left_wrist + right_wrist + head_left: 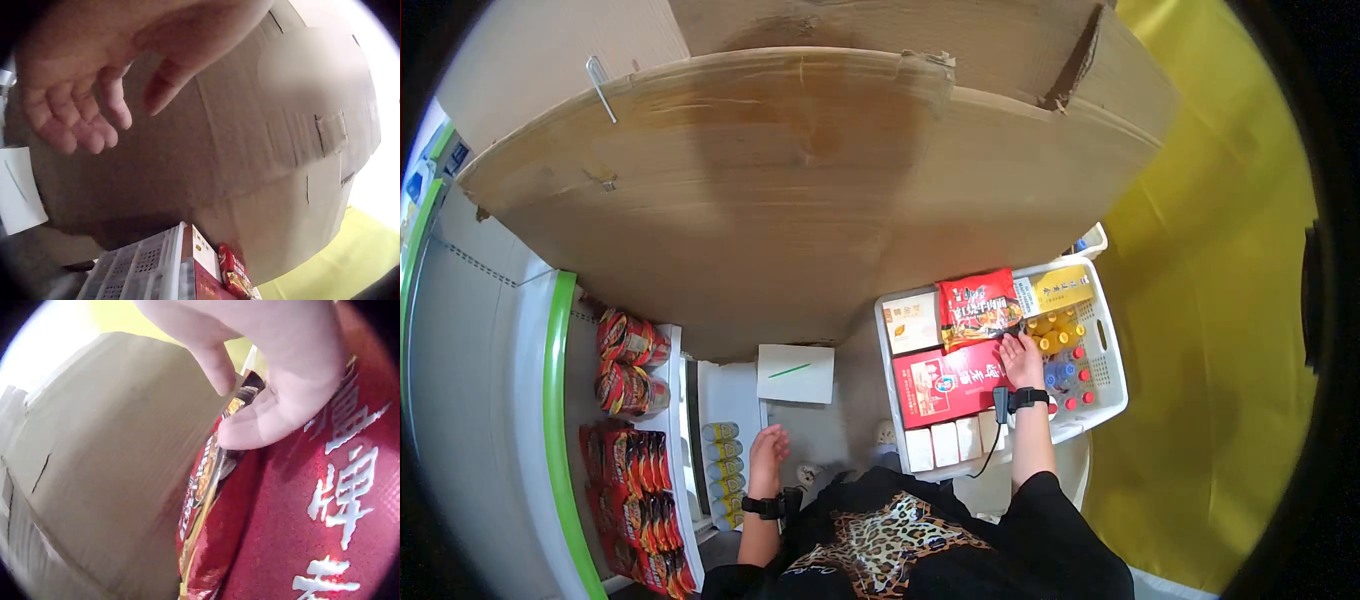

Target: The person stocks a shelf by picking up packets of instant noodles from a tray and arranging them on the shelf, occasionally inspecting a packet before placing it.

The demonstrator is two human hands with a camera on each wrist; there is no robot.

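My right hand (1022,362) is over the white crate (1112,385), at the lower right corner of a red noodle packet (978,308). In the right wrist view, the thumb and fingers of that hand (275,375) lie on either side of the packet's dark edge (206,481) and pinch it. The packet lies against a large red box (300,506) with silver characters. My left hand (768,458) hangs left of the crate, holding nothing; in the left wrist view the hand (112,56) has loosely bent fingers, apart from the thumb.
The crate also holds a cream box (912,322), a yellow box (1062,288), small white boxes (945,443) and capped bottles (1060,375). Shelves with red packets (635,490) and cups (632,362) stand left, near several cans (725,470). Cardboard (800,200) rises ahead.
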